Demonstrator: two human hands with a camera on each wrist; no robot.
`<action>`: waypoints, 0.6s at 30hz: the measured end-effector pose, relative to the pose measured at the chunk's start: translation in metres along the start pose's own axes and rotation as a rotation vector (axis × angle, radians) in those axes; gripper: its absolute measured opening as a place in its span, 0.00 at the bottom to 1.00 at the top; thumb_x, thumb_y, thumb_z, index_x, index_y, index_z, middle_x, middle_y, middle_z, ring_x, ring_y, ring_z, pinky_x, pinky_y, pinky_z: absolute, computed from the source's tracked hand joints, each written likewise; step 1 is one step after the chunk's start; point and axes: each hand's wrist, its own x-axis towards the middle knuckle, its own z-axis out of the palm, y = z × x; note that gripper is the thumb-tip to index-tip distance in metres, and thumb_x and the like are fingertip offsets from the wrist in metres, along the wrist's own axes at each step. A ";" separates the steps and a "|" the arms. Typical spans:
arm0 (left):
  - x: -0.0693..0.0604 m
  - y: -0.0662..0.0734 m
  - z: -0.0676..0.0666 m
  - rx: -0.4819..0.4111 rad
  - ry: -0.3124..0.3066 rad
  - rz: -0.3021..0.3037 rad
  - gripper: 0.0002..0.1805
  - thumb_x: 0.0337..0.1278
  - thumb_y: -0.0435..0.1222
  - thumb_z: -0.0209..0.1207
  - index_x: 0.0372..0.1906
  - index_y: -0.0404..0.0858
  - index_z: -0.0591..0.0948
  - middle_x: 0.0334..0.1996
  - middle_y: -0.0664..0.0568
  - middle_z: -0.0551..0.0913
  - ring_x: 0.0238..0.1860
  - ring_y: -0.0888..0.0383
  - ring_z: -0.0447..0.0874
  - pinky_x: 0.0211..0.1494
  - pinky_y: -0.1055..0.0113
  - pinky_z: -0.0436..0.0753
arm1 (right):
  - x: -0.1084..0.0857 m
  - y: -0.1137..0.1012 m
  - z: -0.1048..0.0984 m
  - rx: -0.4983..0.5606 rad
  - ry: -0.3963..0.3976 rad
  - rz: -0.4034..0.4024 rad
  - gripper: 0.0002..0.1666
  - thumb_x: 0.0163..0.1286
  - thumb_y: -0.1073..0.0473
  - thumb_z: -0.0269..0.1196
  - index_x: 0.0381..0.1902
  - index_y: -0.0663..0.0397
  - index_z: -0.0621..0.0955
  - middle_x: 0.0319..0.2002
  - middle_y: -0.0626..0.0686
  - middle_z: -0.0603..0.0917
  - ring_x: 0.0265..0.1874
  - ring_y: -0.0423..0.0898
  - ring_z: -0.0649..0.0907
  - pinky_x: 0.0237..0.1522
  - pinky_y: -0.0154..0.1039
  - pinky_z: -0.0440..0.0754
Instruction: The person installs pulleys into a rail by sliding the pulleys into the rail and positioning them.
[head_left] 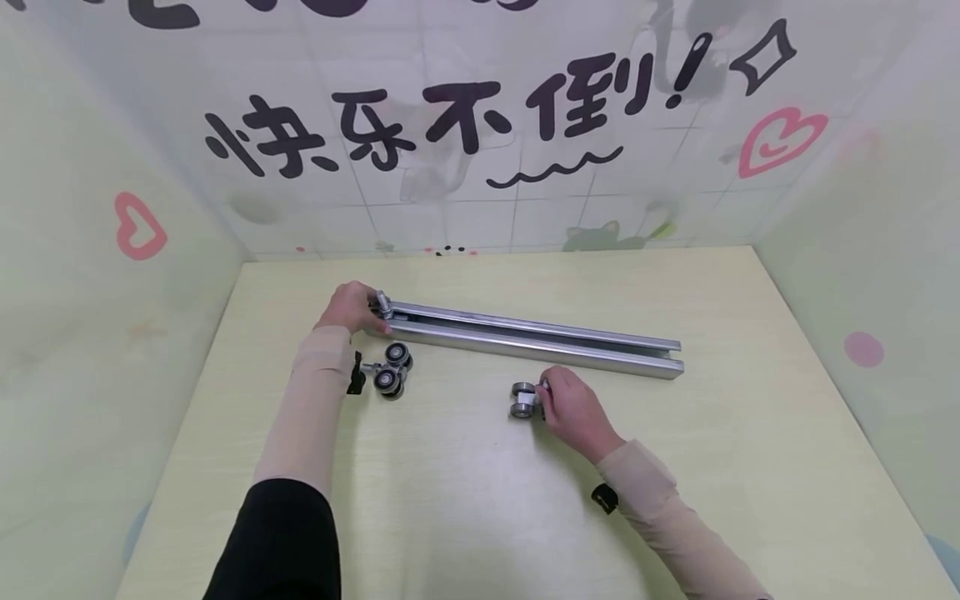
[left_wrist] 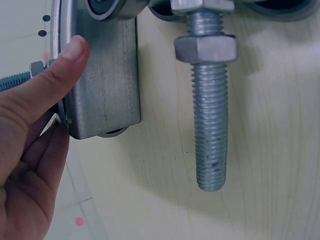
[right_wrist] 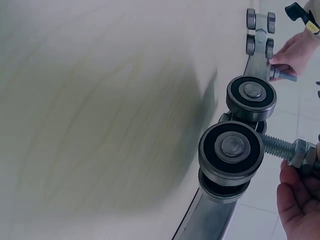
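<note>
A long metal C-channel track (head_left: 525,350) lies on the table, its slot facing up. My left hand (head_left: 350,308) grips its left end, thumb (left_wrist: 72,52) on the edge. A threaded bolt (head_left: 385,305) stands out of the slot there; part of a wheel (left_wrist: 114,133) shows at the track's end. In front of the track my right hand (head_left: 576,412) holds a roller trolley (head_left: 522,410) by its bolt, where the nuts (right_wrist: 302,154) are. Its wheels (right_wrist: 232,146) point away from the fingers. Another roller trolley (head_left: 388,381) lies on the table beside the left wrist.
The pale wooden table (head_left: 450,500) is bounded by printed walls at the back and both sides. The lying trolley's bolt (left_wrist: 210,125) points toward the left wrist. Black wrist mounts (head_left: 604,498) sit on both forearms.
</note>
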 end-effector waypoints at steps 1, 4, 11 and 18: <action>0.000 0.000 0.000 0.000 0.000 0.000 0.27 0.30 0.33 0.72 0.43 0.28 0.79 0.47 0.34 0.78 0.44 0.44 0.75 0.50 0.53 0.76 | -0.002 0.002 -0.001 -0.005 0.007 0.003 0.08 0.55 0.69 0.62 0.30 0.64 0.72 0.25 0.53 0.75 0.24 0.45 0.74 0.27 0.36 0.77; 0.000 -0.001 0.000 0.002 -0.001 0.005 0.26 0.30 0.34 0.72 0.42 0.29 0.80 0.46 0.34 0.78 0.42 0.45 0.76 0.47 0.54 0.77 | -0.006 0.007 -0.005 -0.018 0.030 0.005 0.09 0.54 0.70 0.62 0.30 0.65 0.72 0.26 0.54 0.74 0.24 0.46 0.73 0.27 0.37 0.77; -0.002 0.001 -0.001 0.002 -0.004 0.006 0.25 0.30 0.33 0.72 0.42 0.29 0.80 0.46 0.35 0.79 0.41 0.46 0.76 0.48 0.54 0.76 | -0.014 0.019 -0.015 -0.039 0.068 0.015 0.08 0.53 0.72 0.62 0.29 0.67 0.72 0.25 0.55 0.74 0.23 0.46 0.73 0.25 0.38 0.76; -0.001 0.000 0.000 -0.008 -0.004 0.011 0.26 0.30 0.33 0.72 0.42 0.29 0.80 0.45 0.34 0.79 0.40 0.46 0.77 0.47 0.55 0.77 | -0.021 0.029 -0.025 -0.053 0.063 0.054 0.08 0.53 0.74 0.60 0.29 0.66 0.71 0.24 0.54 0.72 0.23 0.45 0.70 0.24 0.38 0.73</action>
